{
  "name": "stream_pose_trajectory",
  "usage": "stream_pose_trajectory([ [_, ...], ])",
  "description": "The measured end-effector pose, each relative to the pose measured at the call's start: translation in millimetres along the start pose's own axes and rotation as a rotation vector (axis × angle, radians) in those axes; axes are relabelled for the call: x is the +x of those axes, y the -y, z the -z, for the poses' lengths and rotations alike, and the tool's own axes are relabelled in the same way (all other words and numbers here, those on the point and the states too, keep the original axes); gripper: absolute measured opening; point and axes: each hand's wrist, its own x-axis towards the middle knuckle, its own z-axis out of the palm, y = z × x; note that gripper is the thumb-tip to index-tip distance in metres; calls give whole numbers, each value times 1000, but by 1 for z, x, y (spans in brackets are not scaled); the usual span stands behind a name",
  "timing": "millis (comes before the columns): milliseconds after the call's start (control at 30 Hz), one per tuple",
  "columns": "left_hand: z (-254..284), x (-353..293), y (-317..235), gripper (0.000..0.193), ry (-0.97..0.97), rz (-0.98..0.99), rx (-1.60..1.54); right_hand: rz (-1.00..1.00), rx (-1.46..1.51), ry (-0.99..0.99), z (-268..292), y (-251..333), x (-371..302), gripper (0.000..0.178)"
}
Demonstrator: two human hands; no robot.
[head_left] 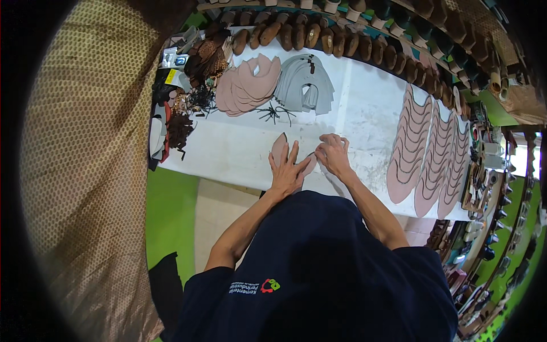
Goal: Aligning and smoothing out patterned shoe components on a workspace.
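A pink U-shaped shoe upper piece (279,147) lies near the table's front edge, with dark edging showing along part of it. My left hand (286,174) is open and presses flat on this piece, fingers spread. Beside it, my right hand (335,155) has its fingers bent and drawn together at the right arm of the piece. Whatever is between those fingertips is too small to make out. Just beyond my hands lies a loose cluster of thin black strips (276,113).
Pink upper pieces (242,85) and grey ones (305,82) lie fanned out behind. On the right, dark-edged pink pieces (407,157) overlap in several rows. Brown shoe lasts (313,35) line the table's far edge. Clutter (181,128) fills the left end; a curtain (91,171) hangs beyond.
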Motion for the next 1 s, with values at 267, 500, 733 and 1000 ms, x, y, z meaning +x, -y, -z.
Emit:
stream_pose_trajectory([
  [267,-2,2,0,63,10,16,41,-8,11,-6,1,0,0,16],
  [500,-1,4,2,65,4,18,-8,-9,-24,-19,-3,1,1,19],
  [733,3,10,0,66,42,4,71,-18,-11,-38,-2,1,3,13],
  [1000,4,11,-4,51,7,9,61,8,-47,-2,8,-1,1,24],
])
